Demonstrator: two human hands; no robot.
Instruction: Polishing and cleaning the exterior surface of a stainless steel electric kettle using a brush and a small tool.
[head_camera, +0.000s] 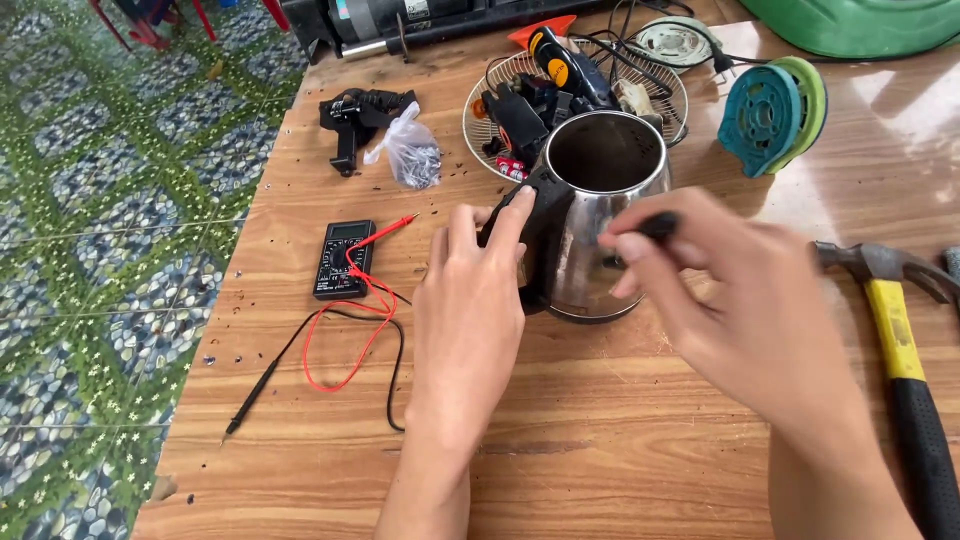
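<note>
Left hand (468, 300) grips kettle (600, 215) handle; right hand (740, 300) pinches dark tool (655, 226)

Upright lidless steel kettle (600, 215), black-handled

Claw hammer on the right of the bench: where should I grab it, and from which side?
Probably take the hammer by its black rubber grip, coming from above. It lies flat on the table, head pointing away, near the right hand, with bare wood beside the handle.
</note>
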